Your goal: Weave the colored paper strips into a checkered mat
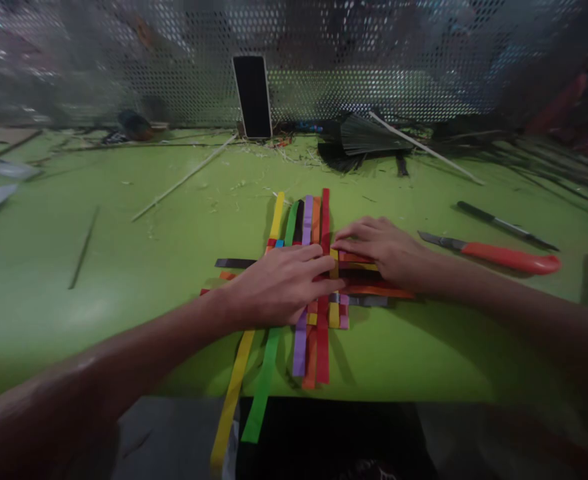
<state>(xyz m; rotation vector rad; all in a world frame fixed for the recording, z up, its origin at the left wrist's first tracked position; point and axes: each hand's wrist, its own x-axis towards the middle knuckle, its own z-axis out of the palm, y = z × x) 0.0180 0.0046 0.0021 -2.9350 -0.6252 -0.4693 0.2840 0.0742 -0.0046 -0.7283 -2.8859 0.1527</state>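
A mat of woven coloured paper strips (319, 220) lies in the middle of the green table (124, 267). Yellow, green, purple, orange and red strips run toward me, and the yellow and green ones hang over the front edge. Dark, orange and red strips cross them sideways. My left hand (279, 283) lies flat on the weave with its fingers stretched out, pressing it down. My right hand (379, 247) rests on the right side of the weave, fingers extended, with fingertips on the cross strips near the red strip. The two hands' fingertips nearly meet.
A red-handled knife (499, 255) and a dark thin tool (504, 225) lie to the right. A phone (253, 97) leans on the perforated metal screen at the back. Thin sticks (184, 177), a dark bundle of slivers (364, 137) and scraps litter the far table.
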